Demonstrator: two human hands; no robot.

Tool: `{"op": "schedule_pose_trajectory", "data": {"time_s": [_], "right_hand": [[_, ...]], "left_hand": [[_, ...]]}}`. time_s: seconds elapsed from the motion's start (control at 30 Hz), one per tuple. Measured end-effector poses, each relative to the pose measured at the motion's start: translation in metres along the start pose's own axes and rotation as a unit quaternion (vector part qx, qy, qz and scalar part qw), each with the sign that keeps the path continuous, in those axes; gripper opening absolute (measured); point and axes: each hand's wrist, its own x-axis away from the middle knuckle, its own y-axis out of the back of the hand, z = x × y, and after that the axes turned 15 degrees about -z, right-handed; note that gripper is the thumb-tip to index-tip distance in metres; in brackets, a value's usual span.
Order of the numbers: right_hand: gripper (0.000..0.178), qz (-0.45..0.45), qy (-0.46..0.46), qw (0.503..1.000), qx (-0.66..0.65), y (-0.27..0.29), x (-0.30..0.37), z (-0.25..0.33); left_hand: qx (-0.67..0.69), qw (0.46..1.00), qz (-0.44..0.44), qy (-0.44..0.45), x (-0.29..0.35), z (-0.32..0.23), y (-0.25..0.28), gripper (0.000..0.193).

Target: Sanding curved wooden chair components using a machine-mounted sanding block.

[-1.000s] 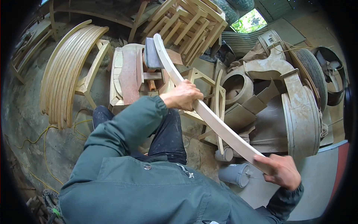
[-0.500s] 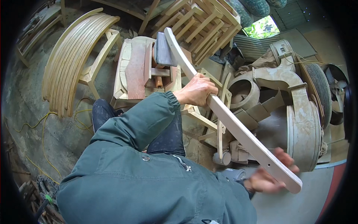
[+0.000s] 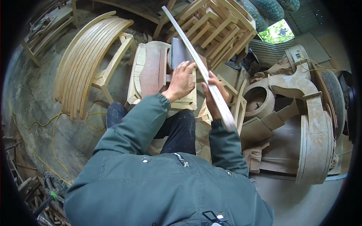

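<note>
A long, pale wooden slat [image 3: 194, 54] slants from the far middle down toward my right sleeve, its narrow edge turned up. My right hand [image 3: 225, 92] grips it near its lower end, thumb on one side and fingers on the other. Left of the slat, my left hand [image 3: 180, 81] has its fingers stretched out with nothing grasped. Its fingertips are close to the slat; whether they touch it I cannot tell. Just beyond that hand stands a dark grey, flat-faced block [image 3: 178, 52], which looks like a sanding belt, set in a wooden frame [image 3: 148, 73] between my knees and the stacked frames.
Curved wooden slats [image 3: 88, 62] rest in a row on a stand at left. Wooden frames [image 3: 217, 32] are piled at the back. A dusty duct [image 3: 315, 135] and a tire [image 3: 333, 96] stand at right. A yellow cord [image 3: 54, 148] trails over the floor.
The slat has turned onto its edge and shifted farther away. My left hand has let go of it and moved left. My right hand has come up from its lower end and closed around it.
</note>
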Motion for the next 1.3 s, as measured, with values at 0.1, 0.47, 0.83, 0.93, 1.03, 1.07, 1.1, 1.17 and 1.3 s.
{"op": "schedule_pose_trajectory", "data": {"time_s": [0.1, 0.47, 0.83, 0.93, 1.03, 1.07, 1.1, 1.17, 1.3], "right_hand": [[0.026, 0.035, 0.100, 0.994, 0.009, -0.031, -0.004, -0.030], [0.030, 0.087, 0.061, 0.992, 0.065, 0.188, 0.085, 0.101], [0.045, -0.482, -0.414, 0.749, -0.188, 0.393, 0.275, 0.148], [0.039, -0.496, -0.467, 0.692, -0.241, 0.382, 0.303, 0.116], [0.032, -0.457, -0.477, 0.682, -0.315, 0.361, 0.305, 0.094], [0.030, -0.438, -0.478, 0.683, -0.337, 0.354, 0.300, 0.088], [0.028, -0.440, -0.479, 0.672, -0.354, 0.347, 0.296, 0.084], [0.031, -0.421, -0.488, 0.673, -0.363, 0.340, 0.293, 0.074], [0.045, -0.317, -0.556, 0.692, -0.334, 0.327, 0.260, 0.075]], "left_hand": [[0.058, 0.994, -0.017, 0.091, 0.035, -0.001, 0.021, 0.064], [0.400, 0.703, 0.140, 0.571, 0.045, -0.092, 0.017, 0.073], [0.671, 0.470, 0.110, 0.562, 0.119, -0.144, -0.032, 0.041], [0.651, 0.506, 0.105, 0.556, 0.105, -0.155, -0.019, 0.053], [0.631, 0.532, 0.084, 0.559, 0.096, -0.152, -0.005, 0.054], [0.643, 0.531, 0.068, 0.548, 0.095, -0.146, -0.003, 0.055], [0.656, 0.529, 0.052, 0.536, 0.094, -0.140, 0.000, 0.055], [0.654, 0.523, 0.033, 0.546, 0.096, -0.148, 0.008, 0.055], [0.660, 0.508, -0.022, 0.552, 0.094, -0.127, 0.012, 0.058]]}}
